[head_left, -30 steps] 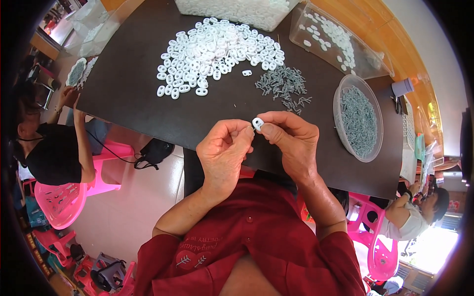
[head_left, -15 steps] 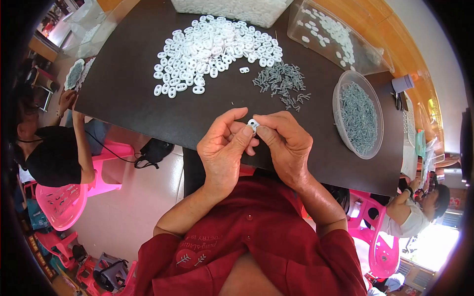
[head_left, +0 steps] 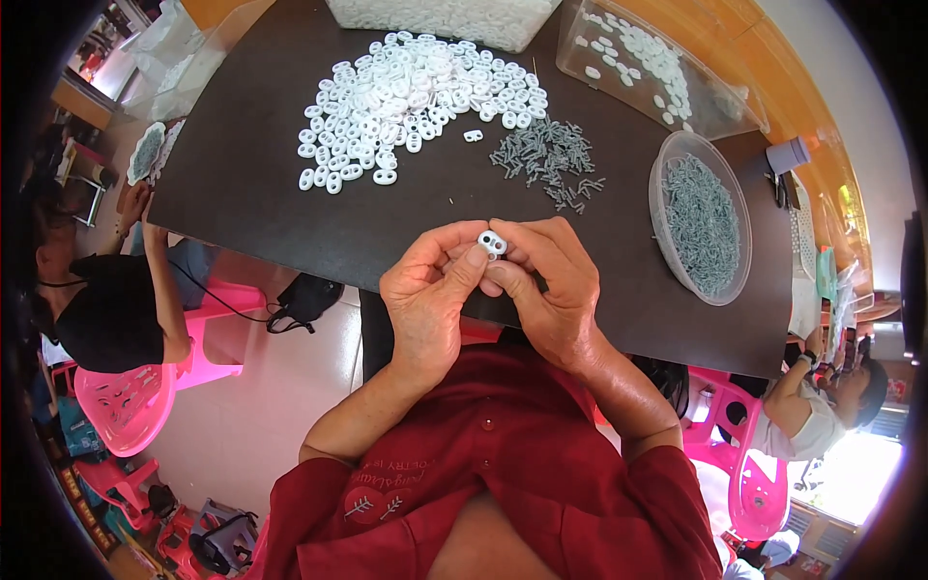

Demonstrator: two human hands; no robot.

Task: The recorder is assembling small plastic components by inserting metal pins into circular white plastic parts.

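Note:
Between both hands, above the near edge of the dark table, is a small white oval plastic piece with two round holes [head_left: 493,242]. My left hand [head_left: 432,290] is closed, thumb and fingers pinching the piece's left side. On its right side, my right hand [head_left: 549,280] pinches it too, thumb below and index finger along the top. Whether a small grey part sits in the piece is hidden by my fingers. Beyond the hands lies a heap of like white two-hole pieces [head_left: 411,92], with a loose one [head_left: 473,136] apart from it. Beside that is a pile of small grey pins [head_left: 546,159].
A round clear tub of grey pins [head_left: 704,227] stands at the right. Clear bins hold white pieces at the back [head_left: 445,21] and back right [head_left: 619,82]. A purple-grey cup [head_left: 788,155] is at the far right. Other people sit left [head_left: 106,309] and right [head_left: 807,416].
Both hands have drawn slightly closer together around the white piece. More of its face and both holes now show. The right index finger has shifted left along it.

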